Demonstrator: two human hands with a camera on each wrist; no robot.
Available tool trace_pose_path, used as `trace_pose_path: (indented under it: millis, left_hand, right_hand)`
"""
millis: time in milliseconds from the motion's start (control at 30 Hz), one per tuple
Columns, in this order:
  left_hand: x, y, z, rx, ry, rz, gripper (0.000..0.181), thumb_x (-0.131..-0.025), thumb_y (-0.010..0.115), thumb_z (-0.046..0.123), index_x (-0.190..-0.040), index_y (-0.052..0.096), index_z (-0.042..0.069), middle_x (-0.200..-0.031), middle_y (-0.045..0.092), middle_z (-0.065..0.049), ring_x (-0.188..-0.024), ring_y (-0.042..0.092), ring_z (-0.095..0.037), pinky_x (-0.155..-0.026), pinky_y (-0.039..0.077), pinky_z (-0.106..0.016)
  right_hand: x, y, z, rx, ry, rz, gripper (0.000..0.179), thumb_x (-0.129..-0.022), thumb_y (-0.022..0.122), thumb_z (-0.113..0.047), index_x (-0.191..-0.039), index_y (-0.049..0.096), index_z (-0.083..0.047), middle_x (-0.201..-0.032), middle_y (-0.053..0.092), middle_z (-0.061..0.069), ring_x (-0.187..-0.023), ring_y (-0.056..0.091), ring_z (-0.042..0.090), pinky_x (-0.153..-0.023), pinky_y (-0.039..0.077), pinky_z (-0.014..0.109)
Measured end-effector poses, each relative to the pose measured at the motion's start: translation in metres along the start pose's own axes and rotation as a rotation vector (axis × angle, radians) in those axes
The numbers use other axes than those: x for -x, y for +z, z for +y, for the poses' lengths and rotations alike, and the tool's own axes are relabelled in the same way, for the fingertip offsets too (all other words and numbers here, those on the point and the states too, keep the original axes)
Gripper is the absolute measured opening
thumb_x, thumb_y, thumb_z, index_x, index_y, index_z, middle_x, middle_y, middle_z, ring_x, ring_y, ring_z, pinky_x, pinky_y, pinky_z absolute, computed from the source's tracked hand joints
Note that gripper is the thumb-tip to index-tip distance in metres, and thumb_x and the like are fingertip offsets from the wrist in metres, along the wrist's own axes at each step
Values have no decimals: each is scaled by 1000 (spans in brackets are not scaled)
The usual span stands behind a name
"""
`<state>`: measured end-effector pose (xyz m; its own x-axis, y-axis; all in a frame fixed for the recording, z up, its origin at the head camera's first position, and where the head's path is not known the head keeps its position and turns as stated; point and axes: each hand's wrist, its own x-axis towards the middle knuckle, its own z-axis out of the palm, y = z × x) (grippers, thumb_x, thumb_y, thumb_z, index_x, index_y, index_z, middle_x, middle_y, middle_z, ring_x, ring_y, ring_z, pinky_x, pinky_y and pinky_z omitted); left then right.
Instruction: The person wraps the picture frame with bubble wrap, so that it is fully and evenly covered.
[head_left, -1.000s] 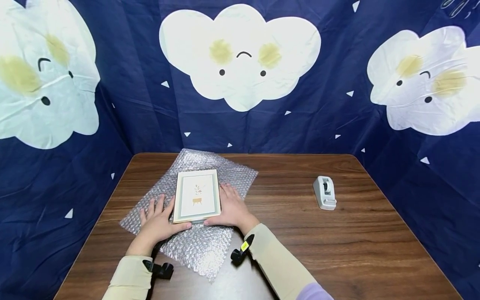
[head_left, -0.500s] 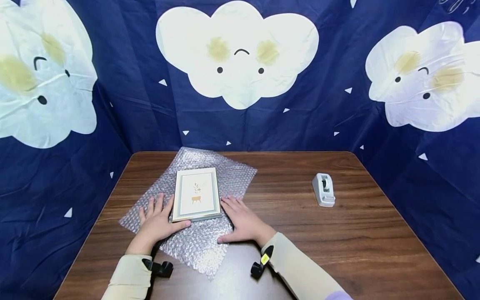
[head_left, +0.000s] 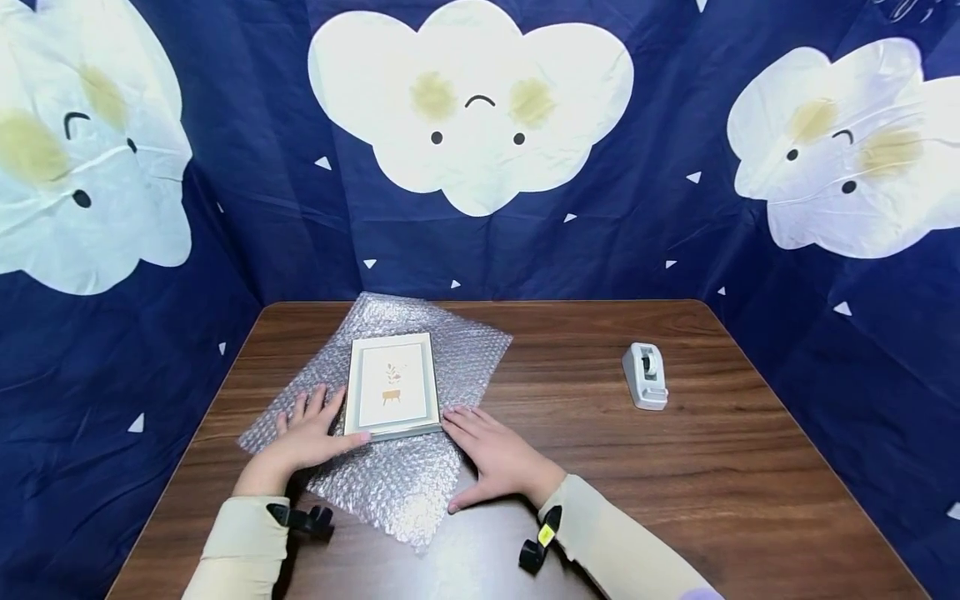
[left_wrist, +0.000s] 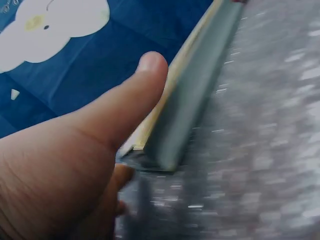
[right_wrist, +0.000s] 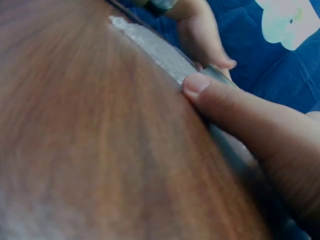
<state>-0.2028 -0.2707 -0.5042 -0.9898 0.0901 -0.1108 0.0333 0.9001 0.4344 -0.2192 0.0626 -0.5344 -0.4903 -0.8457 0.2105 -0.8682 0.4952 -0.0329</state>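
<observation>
A picture frame (head_left: 392,387) with a cream border and a plant print lies face up on a sheet of bubble wrap (head_left: 405,492). Its greyish side (left_wrist: 185,95) shows in the left wrist view. My left hand (head_left: 303,442) is at the frame's near left corner, fingers spread over the wrap and thumb along the front edge. To the right, my right hand (head_left: 498,458) lies low with straight fingers, their tips near the frame's near right corner and the thumb apart, toward the wrap's edge. Neither hand is curled round anything. Motion blurs both wrist views.
A white tape dispenser (head_left: 645,377) stands on the right side of the wooden table (head_left: 720,467). Behind and beside the table hangs a dark blue curtain (head_left: 277,242) with white clouds. Each wrist wears a small black camera.
My right hand has drawn back from the frame's right side, toward me and to the right. The left hand has shifted slightly left, its thumb still by the front edge. The frame lies where it was.
</observation>
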Motion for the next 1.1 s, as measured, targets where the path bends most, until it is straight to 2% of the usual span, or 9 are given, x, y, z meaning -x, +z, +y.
trace_pose_path:
  millis: [100, 200, 333, 467, 633, 700, 833, 967, 1100]
  left_hand:
    - [-5, -9, -2, 8, -13, 6, 93, -80, 42, 72, -148, 16, 13, -146, 13, -26, -128, 5, -55, -89, 0, -74]
    - [-10, -11, -4, 4, -35, 39, 80, -86, 31, 69, -148, 19, 22, -144, 20, -23, -125, 11, -53, -89, 3, -73]
    - [-12, -7, -9, -2, -38, 64, 72, -88, 28, 66, -147, 21, 26, -142, 21, -21, -125, 9, -52, -91, -2, -71]
    - [-12, -3, -13, -20, -40, 61, 75, -86, 31, 69, -147, 19, 27, -144, 14, -24, -128, 1, -53, -90, -10, -72]
    - [-10, -2, -16, -14, -49, 24, 79, -85, 31, 70, -148, 16, 26, -148, 2, -28, -129, -8, -54, -89, -14, -72]
    - [-10, -3, -17, -4, -49, 11, 78, -85, 31, 70, -148, 16, 26, -148, 0, -28, -129, -10, -54, -88, -16, -72]
    - [-9, -4, -18, 2, -45, -4, 77, -86, 30, 69, -148, 14, 26, -148, -1, -28, -129, -12, -53, -88, -17, -71]
    - [-9, -4, -18, 6, -42, -9, 76, -86, 29, 69, -148, 13, 27, -149, -1, -27, -130, -13, -52, -88, -17, -71]
    - [-9, -5, -17, 22, -46, -13, 73, -88, 26, 67, -148, 14, 27, -149, -2, -26, -130, -14, -51, -88, -18, -70]
  right_hand:
    - [-3, -3, -2, 53, 8, 14, 120, -61, 35, -90, -144, 27, -3, -148, 26, 11, -136, 21, 27, -109, 17, 42]
    - [-3, -5, -3, 79, 11, 24, 118, -62, 34, -89, -142, 31, -3, -146, 31, 11, -135, 24, 27, -108, 20, 43]
    - [-4, -5, -3, 110, 2, 51, 115, -64, 32, -89, -140, 35, -4, -143, 37, 10, -133, 28, 26, -108, 21, 43]
    - [-6, -6, -2, 110, -35, 128, 107, -67, 32, -87, -137, 41, -6, -139, 42, 9, -130, 33, 27, -107, 23, 43]
    - [-10, -9, -1, 18, -163, 291, 81, -77, 45, -73, -127, 54, -9, -132, 50, 7, -125, 41, 26, -104, 29, 44]
    - [-13, -11, 0, -29, -231, 355, 69, -82, 51, -63, -123, 58, -9, -129, 53, 7, -123, 44, 25, -103, 31, 44]
    - [-19, -13, 2, -54, -338, 437, 49, -89, 54, -47, -119, 61, -8, -124, 57, 6, -119, 49, 25, -103, 31, 42]
    - [-26, -12, 4, -93, -374, 485, 37, -92, 54, -36, -114, 63, -8, -120, 60, 5, -116, 52, 25, -103, 31, 40]
    - [-34, -10, 6, -143, -347, 539, 31, -93, 53, -29, -109, 65, -6, -116, 62, 4, -113, 54, 25, -101, 34, 40]
